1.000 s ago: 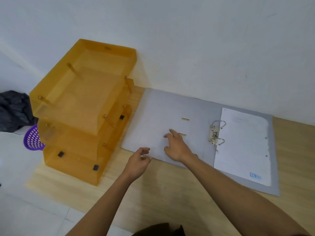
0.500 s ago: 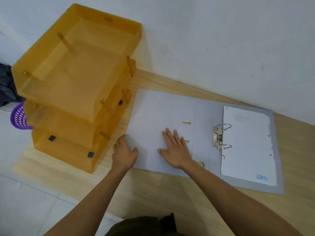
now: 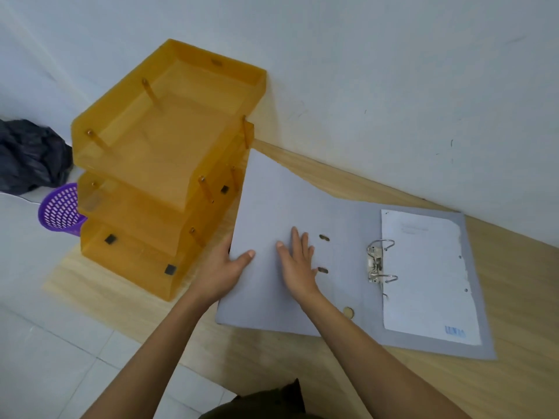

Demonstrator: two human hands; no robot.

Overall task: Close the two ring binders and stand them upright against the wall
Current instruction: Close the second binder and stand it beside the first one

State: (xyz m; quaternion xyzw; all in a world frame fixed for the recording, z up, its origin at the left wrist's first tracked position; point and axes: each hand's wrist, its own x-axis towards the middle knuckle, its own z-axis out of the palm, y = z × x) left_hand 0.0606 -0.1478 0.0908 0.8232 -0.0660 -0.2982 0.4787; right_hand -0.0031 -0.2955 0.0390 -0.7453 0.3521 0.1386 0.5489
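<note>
One grey ring binder (image 3: 341,222) lies open on the wooden table, its metal ring mechanism (image 3: 378,261) in the middle and a white sheet (image 3: 423,273) on its right half. The left cover is raised off the table at its left edge. My left hand (image 3: 225,267) grips that left edge, thumb on top and fingers underneath. My right hand (image 3: 298,264) lies flat on the inside of the same cover, fingers spread. Only this one binder is in view.
A stack of three orange translucent letter trays (image 3: 157,182) stands right beside the binder's left edge. The white wall (image 3: 393,101) runs behind the table (image 3: 302,367). A purple basket (image 3: 60,211) and a dark bag (image 3: 27,155) lie on the floor at the left.
My left hand moved from the table onto the binder's left edge and took hold of it. The left cover has lifted off the table. My right hand stayed flat on the cover.
</note>
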